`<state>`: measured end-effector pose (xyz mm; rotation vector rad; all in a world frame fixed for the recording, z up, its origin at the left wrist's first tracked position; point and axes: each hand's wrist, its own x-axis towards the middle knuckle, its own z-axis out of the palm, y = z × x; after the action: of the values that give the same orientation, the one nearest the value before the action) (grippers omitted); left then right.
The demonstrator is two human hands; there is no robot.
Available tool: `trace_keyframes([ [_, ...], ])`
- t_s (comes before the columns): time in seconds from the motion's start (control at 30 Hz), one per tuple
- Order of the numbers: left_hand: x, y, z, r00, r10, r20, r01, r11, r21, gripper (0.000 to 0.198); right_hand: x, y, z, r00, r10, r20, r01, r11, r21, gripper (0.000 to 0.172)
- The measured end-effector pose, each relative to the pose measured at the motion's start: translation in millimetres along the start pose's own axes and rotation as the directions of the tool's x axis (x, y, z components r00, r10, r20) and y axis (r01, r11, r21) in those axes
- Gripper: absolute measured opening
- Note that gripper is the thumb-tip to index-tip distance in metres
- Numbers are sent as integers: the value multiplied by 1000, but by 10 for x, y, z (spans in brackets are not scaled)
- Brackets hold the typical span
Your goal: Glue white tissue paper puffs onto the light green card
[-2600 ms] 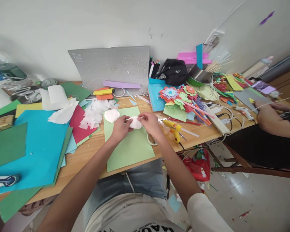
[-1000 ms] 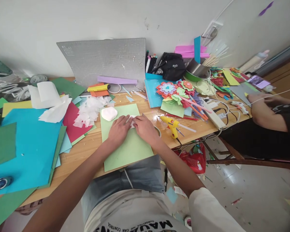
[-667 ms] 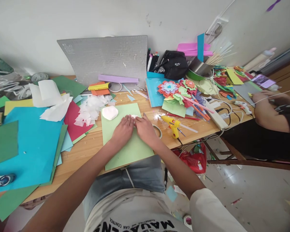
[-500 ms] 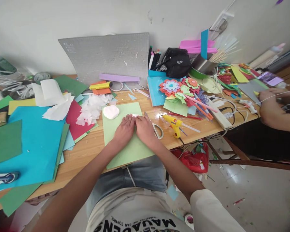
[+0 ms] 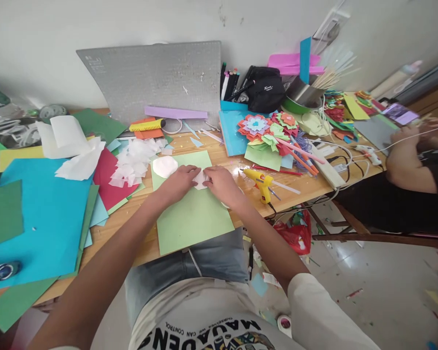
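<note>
A small white piece of paper [image 5: 201, 180] lies over the light green sheet [image 5: 193, 221], between my two hands. My left hand [image 5: 182, 181] pinches its left side, fingers bent. On its right side the fingers of my right hand [image 5: 221, 183] are closed on the edge. A rounded stack of white paper pieces [image 5: 165, 166] rests at the sheet's upper left, just beyond my left hand. Scissors are mostly hidden under my right hand, with only part of a handle [image 5: 225, 205] showing.
A yellow glue gun [image 5: 261, 183] lies right of my hands, near paper flowers [image 5: 256, 127]. Loose white paper squares [image 5: 136, 158] and blue sheets [image 5: 51, 209] are to the left. A grey cutting mat [image 5: 156, 78] leans on the wall. A co-worker's hands [image 5: 410, 136] are far right.
My hands, pressed together flat over the white paper before, have moved apart to its two sides. The paper now shows between them. The view has shifted slightly.
</note>
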<state>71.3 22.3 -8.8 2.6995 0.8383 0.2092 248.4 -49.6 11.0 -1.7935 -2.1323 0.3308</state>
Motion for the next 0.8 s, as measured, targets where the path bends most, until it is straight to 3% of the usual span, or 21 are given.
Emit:
trace_keyframes([
  [0.1,15,55,-39,1000,-1,21,-1,997,71,41,13,8,52,998,-20,55,22,999,-49,10],
  [0.2,-17,154,-52,1000,-2,18,-1,992,128,37,-29,23,80,998,-50,33,52,997,-50,15],
  [0.4,-115,263,42,994,-55,-97,69,987,145,45,-325,48,-19,971,74,-227,-79,997,-15,19],
  [0.53,-109,262,136,975,-67,-210,93,989,114,39,-372,19,-38,978,138,-153,-136,990,29,19],
  [0.7,-104,261,203,963,-61,-263,78,995,55,31,-168,3,-25,920,373,-123,-352,922,164,13],
  [0.8,-115,320,171,955,-38,-294,67,994,90,30,-93,41,-87,941,329,-82,-321,942,98,17],
])
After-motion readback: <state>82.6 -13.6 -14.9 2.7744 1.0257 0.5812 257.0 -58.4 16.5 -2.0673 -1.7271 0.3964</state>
